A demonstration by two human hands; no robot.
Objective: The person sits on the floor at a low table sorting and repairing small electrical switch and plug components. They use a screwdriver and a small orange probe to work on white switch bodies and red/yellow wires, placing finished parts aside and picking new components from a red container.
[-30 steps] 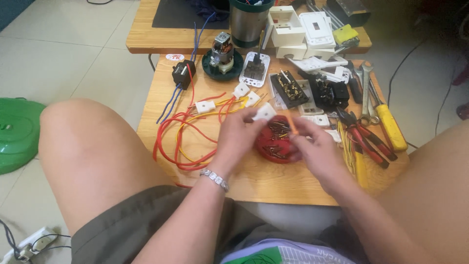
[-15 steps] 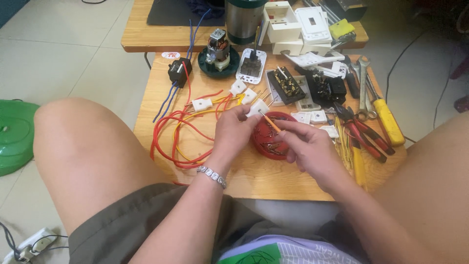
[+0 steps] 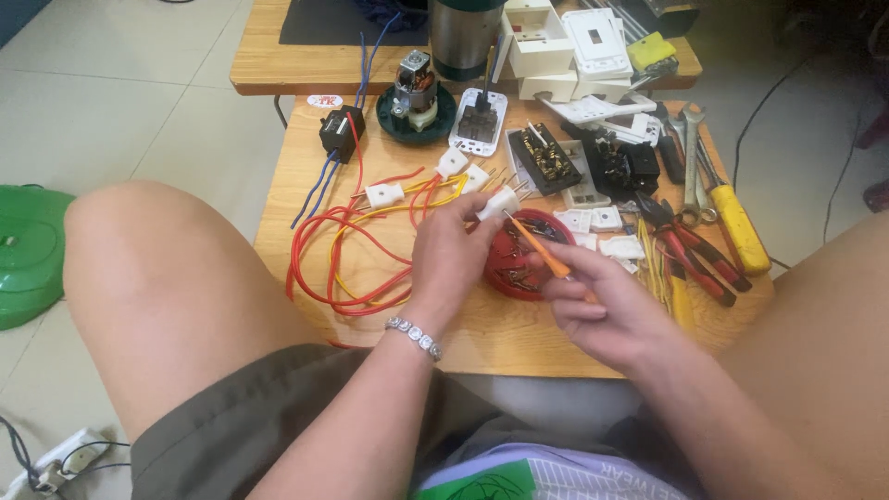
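Observation:
My left hand (image 3: pixel 451 248) pinches a small white plug connector (image 3: pixel 497 204) above a low wooden table (image 3: pixel 306 176). My right hand (image 3: pixel 602 306) grips a thin orange-handled screwdriver (image 3: pixel 546 255) whose tip touches the connector. Under both hands sits a round red lid (image 3: pixel 515 264) with small parts in it. Red and yellow wires (image 3: pixel 347 250) loop to the left of my left hand, ending in two more white connectors (image 3: pixel 384 194).
Pliers with red handles (image 3: pixel 694 245), a yellow-handled screwdriver (image 3: pixel 736 222), wrenches and black switch parts lie at the right. A small motor on a green base (image 3: pixel 414 93), white socket boxes (image 3: pixel 556 42) and a metal cup stand at the back. My bare knees flank the table; a green lid (image 3: pixel 28 255) lies on the floor.
My right hand has drawn back toward me and lowered, with the screwdriver now angled up at the connector. My left hand stays in place holding the connector.

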